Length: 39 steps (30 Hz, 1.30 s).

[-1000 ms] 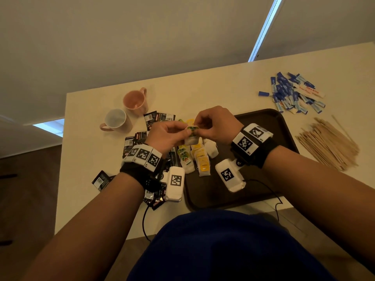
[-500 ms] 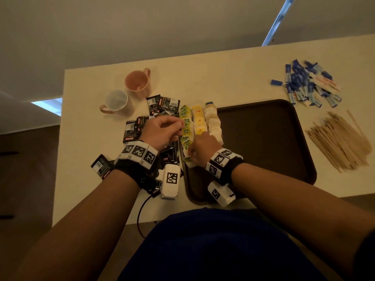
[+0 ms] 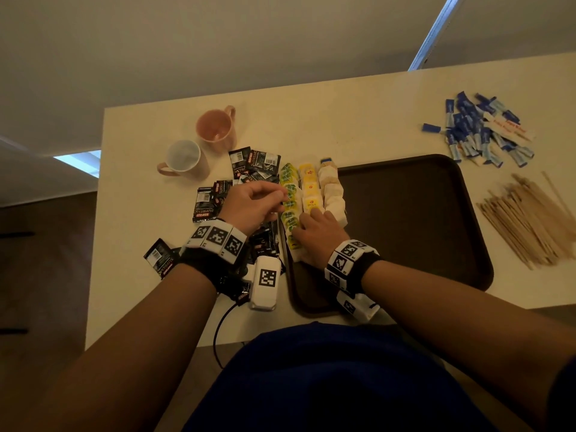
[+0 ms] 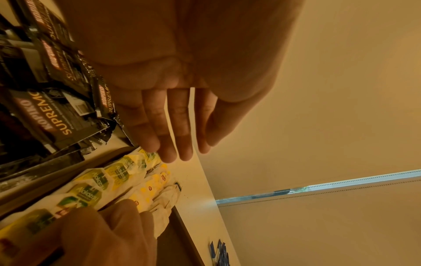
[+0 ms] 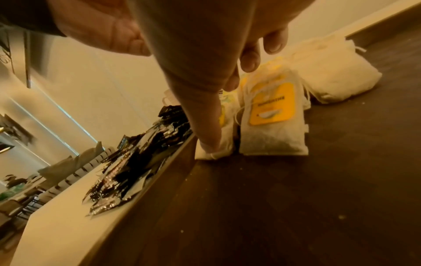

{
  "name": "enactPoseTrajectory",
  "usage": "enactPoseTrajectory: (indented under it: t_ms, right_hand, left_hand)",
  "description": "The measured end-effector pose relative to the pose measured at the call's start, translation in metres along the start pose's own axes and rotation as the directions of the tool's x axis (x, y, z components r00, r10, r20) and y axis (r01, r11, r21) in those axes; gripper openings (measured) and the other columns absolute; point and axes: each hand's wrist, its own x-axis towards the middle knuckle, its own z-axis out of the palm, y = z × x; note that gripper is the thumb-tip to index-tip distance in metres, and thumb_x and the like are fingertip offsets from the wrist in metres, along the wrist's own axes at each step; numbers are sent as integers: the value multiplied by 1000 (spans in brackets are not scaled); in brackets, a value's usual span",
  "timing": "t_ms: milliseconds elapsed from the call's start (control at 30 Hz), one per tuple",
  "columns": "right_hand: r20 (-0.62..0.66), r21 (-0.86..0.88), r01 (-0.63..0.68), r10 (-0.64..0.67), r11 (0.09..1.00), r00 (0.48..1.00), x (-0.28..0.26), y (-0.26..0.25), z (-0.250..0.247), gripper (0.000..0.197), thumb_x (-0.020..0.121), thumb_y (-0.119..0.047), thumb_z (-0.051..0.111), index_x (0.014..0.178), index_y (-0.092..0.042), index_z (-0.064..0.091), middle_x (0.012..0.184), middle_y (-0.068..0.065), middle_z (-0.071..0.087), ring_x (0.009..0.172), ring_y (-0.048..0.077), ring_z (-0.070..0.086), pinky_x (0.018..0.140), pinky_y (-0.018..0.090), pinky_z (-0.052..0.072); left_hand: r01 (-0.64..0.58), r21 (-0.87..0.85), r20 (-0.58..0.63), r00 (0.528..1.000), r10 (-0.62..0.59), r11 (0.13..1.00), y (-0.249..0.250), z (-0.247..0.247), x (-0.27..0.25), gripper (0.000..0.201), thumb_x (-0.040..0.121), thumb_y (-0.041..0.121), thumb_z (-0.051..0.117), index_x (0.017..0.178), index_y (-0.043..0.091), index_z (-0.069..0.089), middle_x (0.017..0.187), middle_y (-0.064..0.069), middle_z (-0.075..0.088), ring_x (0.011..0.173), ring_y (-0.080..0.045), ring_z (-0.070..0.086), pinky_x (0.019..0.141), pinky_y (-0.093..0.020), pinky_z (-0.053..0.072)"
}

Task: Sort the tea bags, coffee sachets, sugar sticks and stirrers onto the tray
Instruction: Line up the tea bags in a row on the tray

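Since a second ago the two hands have come apart and dropped from a shared pinch above the tray to its left end; over the last half second they have hardly shifted.

Head view: the right hand (image 3: 319, 233) lies on the near end of the tea bags (image 3: 308, 194), which run in three rows along the left side of the tray (image 3: 436, 219), each row's long axis pointing away from the person. The left hand (image 3: 252, 204) hovers over the coffee sachets (image 3: 218, 198) on the surface (image 3: 343, 126), fingers drawn toward the green row; whether they hold anything I cannot tell here. Sugar sticks (image 3: 480, 129) and stirrers (image 3: 530, 219) lie off the tray to the right, well apart from both hands. Two mugs (image 3: 199, 145) stand at the far left.

Left wrist view: the left fingers (image 4: 168, 126) are straight, close together and empty, tips above the far end of the green row.

Right wrist view: the right fingers (image 5: 205, 100) stretch down, one tip pressing the near corner of a bag in the left row, beside a yellow-labelled one; nothing is gripped.

The sachets lie directly under the left hand, the nearer one, so that pile looks like the next to go.
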Motion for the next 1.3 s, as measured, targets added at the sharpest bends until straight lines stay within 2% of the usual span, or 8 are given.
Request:
enactPoseTrajectory:
  t_ms: [200,367,467,567,667,833,1033,1300]
  right_hand:
    - [5,34,-9,9,999,1000,2,0,-1,46,85,-45,63,123,-20,55,124,5,47,116,27,40,98,42,35]
    - [-142,505,-190,298,842,944,-2,43,-20,19,84,-34,70,98,-23,62,102,0,57,98,20,53,85,33,47]
    - [-104,547,-309,430,778,897,1,88,-30,44,81,-31,74,121,-22,57,116,1,56,111,20,48,95,34,44]
    - [40,387,-304,313,871,949,6,111,-32,76,73,-42,79,138,-25,44,133,0,49,121,25,42,102,42,40]
    - [83,281,-267,254,922,964,11,111,-26,82,68,-48,80,138,-29,41,128,-1,48,118,25,43,99,43,41]
    - [83,365,-292,281,884,956,23,109,-25,58,72,-34,81,122,-23,54,116,0,58,112,24,54,96,42,46]
    - [126,449,-340,318,827,940,20,116,-24,15,79,-22,77,80,-11,67,87,3,67,85,21,65,72,28,50]
    - [35,649,-309,379,695,925,-29,122,-45,14,82,-14,74,94,-15,71,88,-1,68,83,11,63,69,17,47]
  left_hand:
    - [7,23,6,1000,-7,1000,1,5,4,12,95,8,62,94,15,73,94,-5,76,82,-17,70,72,-27,57]
    - [8,31,19,1000,-8,999,2,9,3,14,96,7,60,93,15,71,94,-5,74,80,-14,70,72,-27,57]
    - [15,44,21,1000,-16,999,-2,10,4,13,95,8,61,93,15,72,93,-4,75,79,-14,70,71,-27,57]
    - [27,44,17,999,-27,999,-4,13,4,13,96,7,60,94,13,72,92,-4,75,78,-14,69,69,-24,57]
    - [29,37,11,1000,-29,999,-4,16,3,14,96,7,60,93,13,72,91,-5,75,77,-14,69,66,-22,57]
    - [43,44,3,999,-43,998,-3,15,4,14,96,7,60,95,14,72,91,-4,75,78,-14,70,68,-24,58]
    - [54,36,-17,998,-54,998,-4,14,2,14,96,7,60,94,14,72,90,-3,75,78,-15,70,67,-24,57]
    - [47,16,-11,999,-47,999,-1,18,-2,15,96,7,60,92,14,72,88,-2,75,78,-15,69,68,-24,57]
